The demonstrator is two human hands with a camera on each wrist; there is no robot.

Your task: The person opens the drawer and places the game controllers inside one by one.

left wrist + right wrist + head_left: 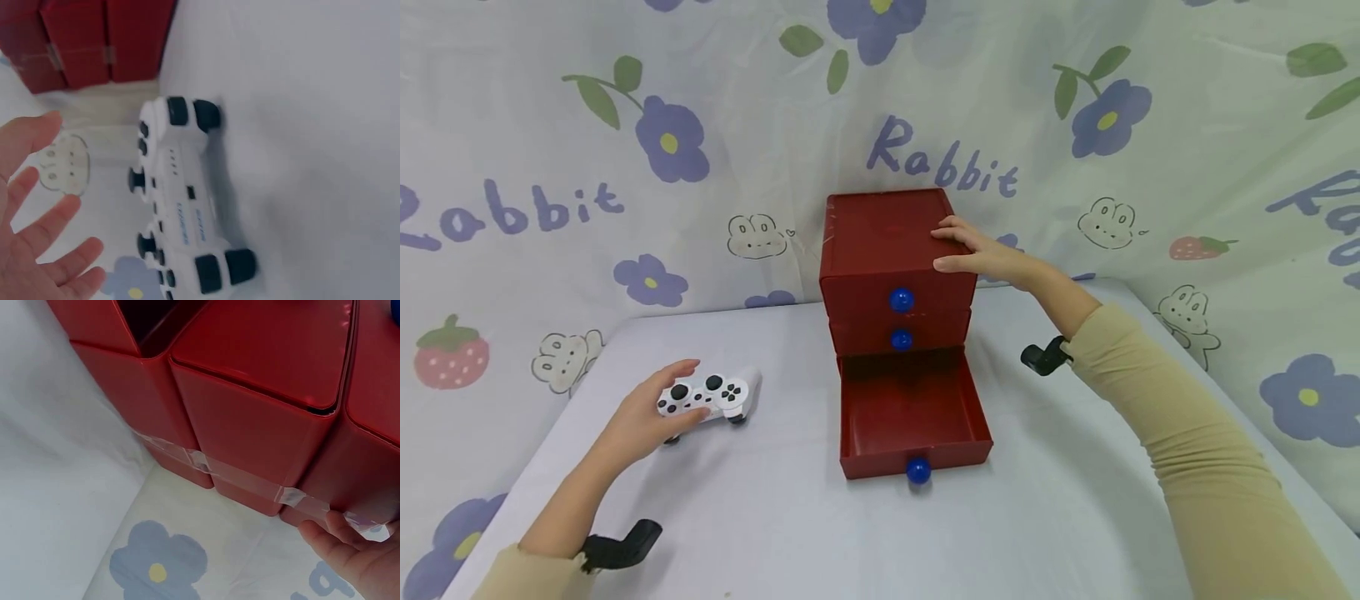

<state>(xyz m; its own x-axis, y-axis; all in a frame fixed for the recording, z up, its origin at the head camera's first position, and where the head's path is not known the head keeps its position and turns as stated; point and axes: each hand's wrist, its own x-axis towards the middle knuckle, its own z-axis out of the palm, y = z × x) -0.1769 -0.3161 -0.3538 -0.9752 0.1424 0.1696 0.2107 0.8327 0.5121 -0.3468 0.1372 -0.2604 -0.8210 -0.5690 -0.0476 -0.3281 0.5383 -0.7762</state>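
Note:
A white game controller (724,397) with black thumbsticks lies on the table at the left. Just above it is my left hand (647,408), fingers spread; the left wrist view shows a gap between these fingers and the controller (181,194). A red three-drawer cabinet (883,229) with blue knobs stands at the back middle. Its bottom drawer (917,417) is pulled out and holds nothing, while the upper two are closed. My right hand (981,250) rests at the cabinet's top right edge, fingers extended. Clear tape runs along the cabinet's side (244,450) in the right wrist view.
A white cloth covers the table (760,525). Behind it hangs a curtain (760,125) printed with flowers, rabbits and strawberries, close to the cabinet's back. A black wrist mount (621,546) is strapped to the left arm and another (1043,358) to the right.

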